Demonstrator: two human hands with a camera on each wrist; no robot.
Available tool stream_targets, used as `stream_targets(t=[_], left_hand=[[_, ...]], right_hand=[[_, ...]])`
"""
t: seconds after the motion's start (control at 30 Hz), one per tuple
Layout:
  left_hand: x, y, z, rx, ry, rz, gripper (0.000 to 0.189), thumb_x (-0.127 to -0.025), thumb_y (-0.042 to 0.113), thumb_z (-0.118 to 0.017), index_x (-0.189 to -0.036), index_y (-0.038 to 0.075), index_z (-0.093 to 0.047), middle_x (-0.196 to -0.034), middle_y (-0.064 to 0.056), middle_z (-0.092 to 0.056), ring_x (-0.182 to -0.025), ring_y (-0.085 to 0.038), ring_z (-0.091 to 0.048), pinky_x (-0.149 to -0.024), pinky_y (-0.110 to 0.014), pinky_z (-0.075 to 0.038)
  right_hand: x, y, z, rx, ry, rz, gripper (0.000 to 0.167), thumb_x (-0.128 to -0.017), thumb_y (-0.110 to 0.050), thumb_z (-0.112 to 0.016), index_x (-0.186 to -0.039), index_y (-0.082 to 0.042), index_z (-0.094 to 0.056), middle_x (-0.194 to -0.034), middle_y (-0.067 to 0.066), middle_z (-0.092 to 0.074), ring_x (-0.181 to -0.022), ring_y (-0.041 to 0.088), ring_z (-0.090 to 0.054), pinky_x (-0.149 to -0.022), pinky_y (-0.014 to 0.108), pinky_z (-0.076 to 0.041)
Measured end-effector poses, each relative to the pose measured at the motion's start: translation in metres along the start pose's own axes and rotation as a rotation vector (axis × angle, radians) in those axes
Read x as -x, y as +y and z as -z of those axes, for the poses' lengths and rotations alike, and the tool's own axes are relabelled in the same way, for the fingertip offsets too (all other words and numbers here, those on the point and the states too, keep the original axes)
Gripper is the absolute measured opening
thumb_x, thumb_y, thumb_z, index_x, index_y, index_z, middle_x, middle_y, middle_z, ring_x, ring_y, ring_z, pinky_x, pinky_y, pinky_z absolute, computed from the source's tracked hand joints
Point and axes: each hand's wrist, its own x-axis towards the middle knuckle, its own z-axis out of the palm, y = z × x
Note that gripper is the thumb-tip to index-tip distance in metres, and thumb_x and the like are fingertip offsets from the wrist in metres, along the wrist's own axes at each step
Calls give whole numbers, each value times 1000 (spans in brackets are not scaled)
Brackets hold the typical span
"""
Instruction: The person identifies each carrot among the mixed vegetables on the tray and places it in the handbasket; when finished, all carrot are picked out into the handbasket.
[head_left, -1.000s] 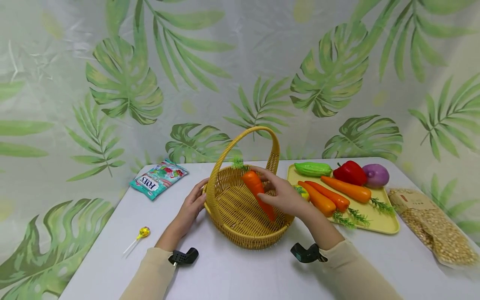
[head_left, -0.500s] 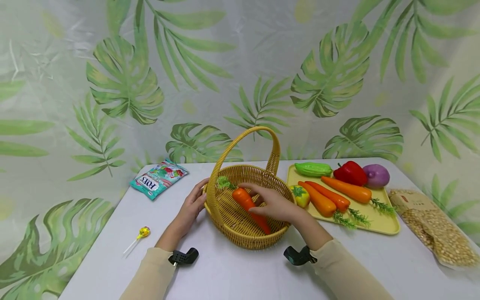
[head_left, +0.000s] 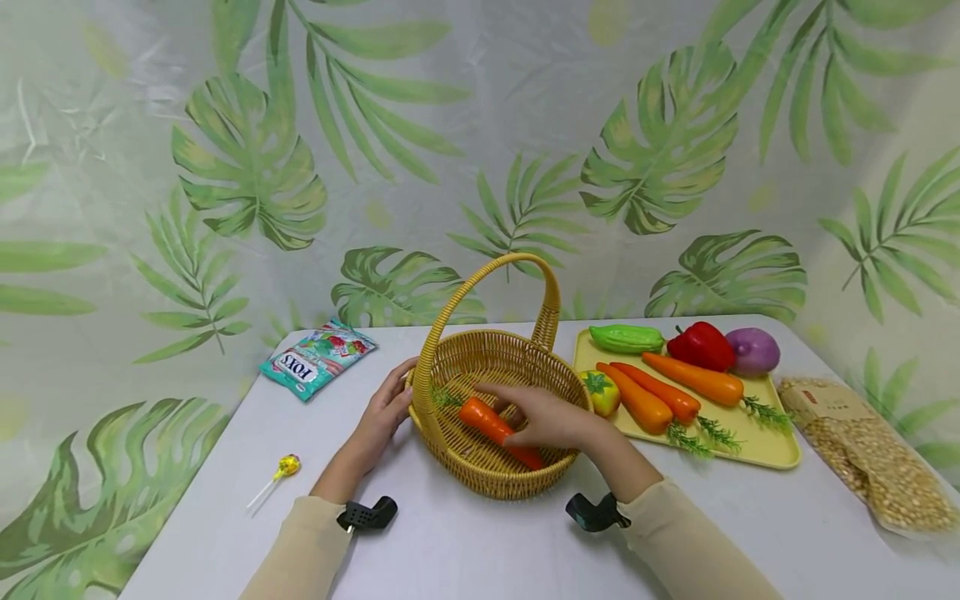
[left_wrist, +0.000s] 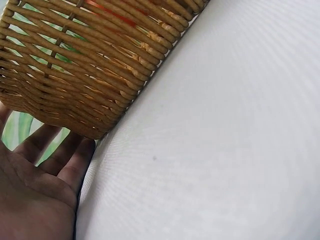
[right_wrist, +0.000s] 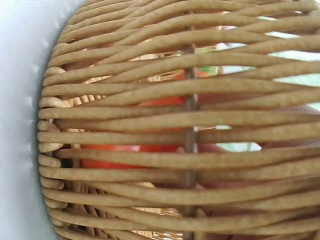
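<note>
A wicker basket (head_left: 487, 483) with a tall arched handle stands mid-table. Against its left side rests my left hand (head_left: 382, 417), fingers nearly straight along the outside of the weave; in the left wrist view those fingers touch the basket wall (left_wrist: 90, 65). Inside the basket, my right hand (head_left: 551, 417) holds an orange carrot (head_left: 478, 417) between thumb and fingers. The carrot lies slanted low in the basket, its green top to the left and its tip toward the near right. In the right wrist view, the basket weave mostly hides the hand and the carrot (right_wrist: 115, 156).
Right of the basket, a yellow tray (head_left: 780, 454) bears several carrots (head_left: 693, 379), a green vegetable (head_left: 626, 337), a red pepper (head_left: 701, 346) and a purple round vegetable (head_left: 752, 351). A yellow-green vegetable (head_left: 602, 393), a grain bag (head_left: 862, 450), a candy bag (head_left: 318, 357) and a lollipop (head_left: 287, 465) lie around.
My right hand has moved left and down into the basket with the carrot, which has gone from steeply tilted to lying flatter. My left hand and the basket have stayed put.
</note>
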Motion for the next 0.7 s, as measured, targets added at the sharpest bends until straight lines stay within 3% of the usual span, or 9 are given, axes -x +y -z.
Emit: stream_targets(t=[0.23, 0.43, 0.7], left_hand=[[0, 0, -1, -6, -1, -6, 48, -106, 35, -42, -153, 36, -33, -157, -4, -41, -134, -11, -48, -114, -53, -35], [0, 1, -1, -9, 3, -7, 48, -106, 35, -42, -153, 36, -33, -156, -4, -43, -132, -10, -50, -114, -52, -36], [0, 0, 0, -4, -1, -6, 48, -106, 33, -42, -153, 35, -33, -156, -4, -42, -130, -7, -51, -113, -49, -37]], right_hand=[[1, 0, -2, 97, 14, 10, 66, -90, -14, -73, -150, -15, -45, -131, 9, -64, -112, 25, -67, -97, 42, -54], [5, -3, -2, 137, 110, 18, 55, -96, -18, -66, -148, -14, -48, -133, 10, -63, -115, 25, -64, -96, 43, -53], [8, -5, -4, 163, 267, 21, 50, -97, -16, -63, -145, -20, -52, -123, 5, -68, -115, 22, -63, -97, 43, -52]])
